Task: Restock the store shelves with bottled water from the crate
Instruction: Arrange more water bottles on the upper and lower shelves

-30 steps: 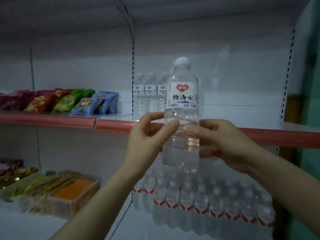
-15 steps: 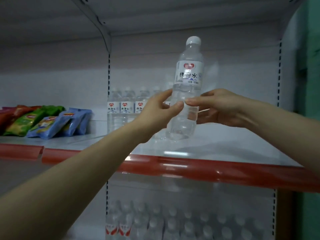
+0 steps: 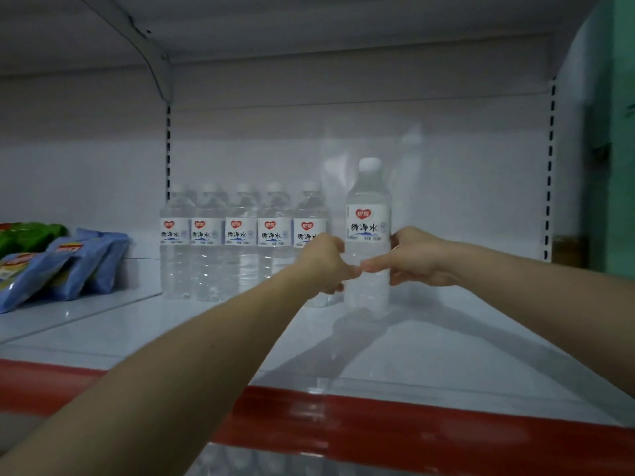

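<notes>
A clear water bottle [image 3: 368, 214] with a white cap and a red-heart label stands upright on the white shelf [image 3: 446, 345], deep toward the back. My left hand [image 3: 324, 261] grips its left side and my right hand [image 3: 417, 257] grips its right side, thumbs nearly meeting in front of its middle. A row of several matching bottles [image 3: 240, 242] stands just to its left against the back wall; my left hand hides part of the nearest one.
Blue and green snack bags [image 3: 65, 262] lie on the neighbouring shelf at the left. A red price strip [image 3: 412, 427] runs along the shelf's front edge. Bare shelf extends right of the held bottle to the slotted upright [image 3: 549, 166]. Another shelf hangs overhead.
Both hands carried the bottle from in front of the shelf edge up, over and back, then down onto the shelf beside the row. My view moved closer and higher.
</notes>
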The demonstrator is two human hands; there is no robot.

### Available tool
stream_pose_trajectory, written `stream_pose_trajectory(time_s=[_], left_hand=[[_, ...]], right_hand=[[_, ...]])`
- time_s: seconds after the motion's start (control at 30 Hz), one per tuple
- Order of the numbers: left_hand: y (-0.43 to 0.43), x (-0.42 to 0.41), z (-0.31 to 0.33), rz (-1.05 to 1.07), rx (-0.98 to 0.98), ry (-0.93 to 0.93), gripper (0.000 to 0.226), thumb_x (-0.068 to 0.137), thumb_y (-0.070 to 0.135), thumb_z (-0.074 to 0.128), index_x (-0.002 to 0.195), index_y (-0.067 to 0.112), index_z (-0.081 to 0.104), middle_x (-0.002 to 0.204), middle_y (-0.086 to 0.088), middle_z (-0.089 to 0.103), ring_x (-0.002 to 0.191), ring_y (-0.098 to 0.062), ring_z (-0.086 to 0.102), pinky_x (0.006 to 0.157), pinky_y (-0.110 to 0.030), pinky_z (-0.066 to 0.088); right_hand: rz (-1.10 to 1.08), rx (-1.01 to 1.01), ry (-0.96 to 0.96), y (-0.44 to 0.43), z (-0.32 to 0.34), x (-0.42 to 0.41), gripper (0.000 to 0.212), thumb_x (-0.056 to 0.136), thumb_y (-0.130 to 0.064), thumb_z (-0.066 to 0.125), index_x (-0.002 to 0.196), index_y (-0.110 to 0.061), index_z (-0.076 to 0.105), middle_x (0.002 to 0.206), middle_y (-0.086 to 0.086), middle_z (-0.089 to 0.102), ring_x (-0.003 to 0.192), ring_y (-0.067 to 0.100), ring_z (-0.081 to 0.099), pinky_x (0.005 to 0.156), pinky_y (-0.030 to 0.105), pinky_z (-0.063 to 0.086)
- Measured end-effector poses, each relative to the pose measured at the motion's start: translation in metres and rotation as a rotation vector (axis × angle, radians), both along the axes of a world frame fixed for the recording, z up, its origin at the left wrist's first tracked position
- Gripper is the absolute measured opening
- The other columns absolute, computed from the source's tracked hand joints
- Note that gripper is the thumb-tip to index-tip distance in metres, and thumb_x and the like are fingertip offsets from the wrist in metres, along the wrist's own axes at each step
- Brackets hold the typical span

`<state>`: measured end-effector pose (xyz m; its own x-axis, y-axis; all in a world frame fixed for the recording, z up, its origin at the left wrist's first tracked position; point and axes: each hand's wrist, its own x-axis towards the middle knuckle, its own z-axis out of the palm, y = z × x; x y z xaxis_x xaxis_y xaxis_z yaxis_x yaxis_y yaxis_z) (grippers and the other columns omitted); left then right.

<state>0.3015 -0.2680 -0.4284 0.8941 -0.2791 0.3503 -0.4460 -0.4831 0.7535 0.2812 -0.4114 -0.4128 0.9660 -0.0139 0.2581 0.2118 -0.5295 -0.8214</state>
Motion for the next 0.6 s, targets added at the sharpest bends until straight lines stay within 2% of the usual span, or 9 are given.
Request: stream_pose_trajectory(time_s=[0.07,0.13,0.2,0.27,0.33,0.43,0.53,0.6], left_hand=[[-0.005,0.008,-0.002,0.013,0.032,0.026,0.056,0.085,0.015,0.066,0.135,0.005,0.043,0.113,-0.017,0.064,0.077,-0.022,0.065,0.073,-0.033,0.057],[-0.007,0.015,-0.008,0.012,0.023,0.040,0.042,0.085,0.013,0.066,0.123,0.003,0.051,0.107,-0.016,0.065,0.072,-0.022,0.063,0.070,-0.031,0.055],[-0.010,0.025,-0.012,0.036,-0.014,0.033,0.014,0.086,0.013,0.066,0.091,0.008,0.054,0.088,-0.013,0.064,0.065,-0.021,0.061,0.070,-0.034,0.055],[-0.012,0.038,-0.015,0.085,-0.012,0.016,0.025,0.086,0.016,0.066,0.070,0.011,0.047,0.072,-0.008,0.060,0.059,-0.018,0.060,0.069,-0.033,0.056],[-0.014,0.047,-0.019,0.135,-0.017,0.023,0.028,0.086,0.023,0.065,0.069,0.006,0.051,0.068,-0.009,0.060,0.059,-0.019,0.061,0.068,-0.034,0.056],[-0.016,0.053,-0.027,0.169,-0.057,0.068,0.034,0.089,0.031,0.061,0.076,-0.001,0.057,0.064,-0.011,0.062,0.061,-0.023,0.064,0.072,-0.037,0.058],[-0.017,0.059,-0.031,0.182,-0.103,0.076,0.034,0.091,0.029,0.058,0.076,-0.002,0.057,0.066,-0.012,0.063,0.053,-0.019,0.060,0.070,-0.035,0.057],[-0.017,0.061,-0.033,0.187,-0.148,0.077,0.033,0.093,0.023,0.056,0.069,0.000,0.054,0.071,-0.017,0.065,0.059,-0.025,0.062,0.073,-0.039,0.058]], right_hand=[[-0.008,-0.004,0.015,-0.004,-0.004,0.014,0.040,0.076,-0.002,0.073,0.114,-0.005,0.060,0.097,0.007,0.068,0.084,0.021,0.062,0.079,0.034,0.050],[-0.014,-0.013,0.027,-0.006,-0.010,0.024,0.042,0.076,-0.002,0.073,0.115,-0.004,0.059,0.098,0.006,0.068,0.087,0.021,0.063,0.081,0.036,0.050],[-0.010,-0.024,0.024,-0.010,-0.012,0.037,0.040,0.077,-0.003,0.072,0.115,-0.006,0.060,0.089,0.000,0.067,0.083,0.018,0.062,0.076,0.033,0.048],[-0.006,-0.034,0.016,-0.011,-0.014,0.049,0.040,0.078,-0.006,0.072,0.116,-0.009,0.059,0.088,-0.003,0.065,0.083,0.015,0.060,0.074,0.029,0.047],[-0.010,-0.042,0.014,-0.010,-0.015,0.059,0.044,0.079,-0.010,0.072,0.120,-0.012,0.056,0.097,-0.002,0.064,0.091,0.016,0.058,0.073,0.026,0.047],[0.002,-0.037,0.031,-0.009,-0.017,0.072,0.054,0.078,-0.014,0.074,0.127,-0.014,0.051,0.114,0.001,0.062,0.103,0.017,0.057,0.069,0.024,0.044],[0.020,-0.044,0.040,-0.009,-0.018,0.081,0.050,0.080,-0.014,0.072,0.126,-0.016,0.052,0.119,0.000,0.062,0.109,0.018,0.056,0.081,0.028,0.045],[0.031,-0.045,0.047,-0.008,-0.018,0.085,0.048,0.081,-0.013,0.070,0.126,-0.018,0.052,0.121,0.001,0.061,0.111,0.019,0.056,0.084,0.030,0.045]])
